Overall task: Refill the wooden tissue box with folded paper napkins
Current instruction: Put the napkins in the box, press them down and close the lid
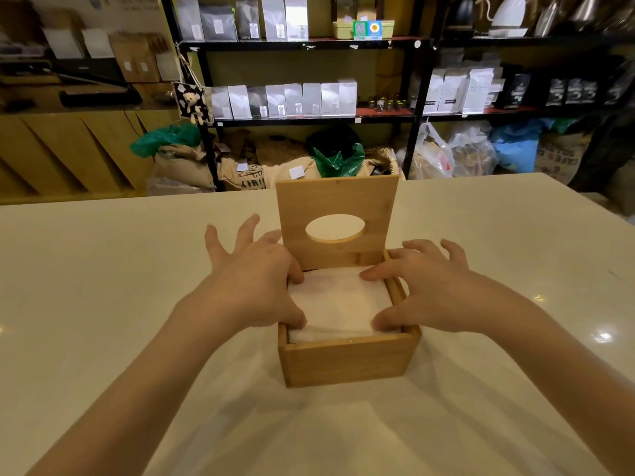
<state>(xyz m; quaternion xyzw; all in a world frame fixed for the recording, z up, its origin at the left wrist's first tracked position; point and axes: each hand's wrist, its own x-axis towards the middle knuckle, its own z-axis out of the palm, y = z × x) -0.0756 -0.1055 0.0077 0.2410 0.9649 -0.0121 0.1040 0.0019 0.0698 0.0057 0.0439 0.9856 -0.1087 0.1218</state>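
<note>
The wooden tissue box (347,359) stands in the middle of the white table. Its hinged lid (338,201), with an oval hole, stands upright at the back. A stack of white folded napkins (338,302) fills the box up to its rim. My left hand (254,280) rests on the stack's left edge, thumb and forefinger pressing on it, the other fingers spread. My right hand (429,286) presses the stack's right edge the same way, over the box's right wall. Neither hand grips the napkins.
The white table (120,304) stretches wide around the box. Behind it stand black shelves (309,42) with coffee bags, and sacks and plastic bags (336,156) lie on the floor. A wooden counter (68,149) is at the back left.
</note>
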